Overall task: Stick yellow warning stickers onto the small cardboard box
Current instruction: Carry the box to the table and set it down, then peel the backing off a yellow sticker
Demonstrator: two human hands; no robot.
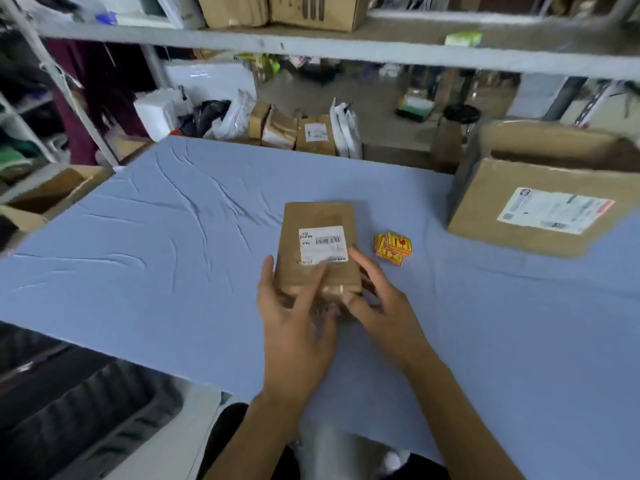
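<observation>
A small brown cardboard box (318,216) with a white shipping label lies on the blue tablecloth (156,244) in the middle of the table. My left hand (294,327) grips its near left corner, fingers spread over the top. My right hand (377,299) holds the near right corner, index finger resting by the label. A small stack of yellow warning stickers (393,248) with red print lies on the cloth just right of the box, untouched by either hand.
A large open cardboard box (540,209) with a label stands at the right of the table. An open carton (52,195) sits off the left edge. Parcels and bags (304,133) line the far edge under a metal shelf (311,46).
</observation>
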